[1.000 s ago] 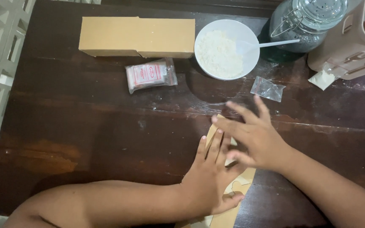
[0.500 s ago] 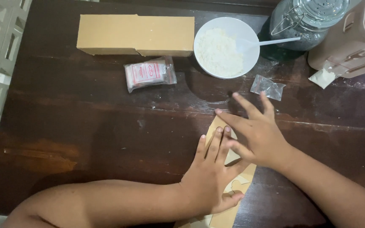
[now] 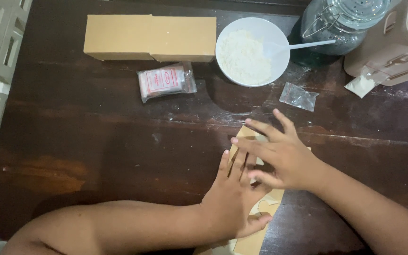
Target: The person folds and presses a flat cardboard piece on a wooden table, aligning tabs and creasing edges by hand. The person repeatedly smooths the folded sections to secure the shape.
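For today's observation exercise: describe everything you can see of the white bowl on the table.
The white bowl is round, smooth and glossy, perhaps plastic or ceramic. It stands upright near the far edge of the dark wooden table, right of the tan cardboard boxes and left of the glass jar. It holds white powder, and a white plastic spoon rests in it, handle over the right rim. Neither hand touches it.

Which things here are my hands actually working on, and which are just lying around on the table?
In hand:
left hand, pressing flat on the tan cardboard piece
right hand, fingers spread over its upper end

Lying about:
two tan boxes
white bowl of powder with spoon
sealed packet
small clear bag
glass jar
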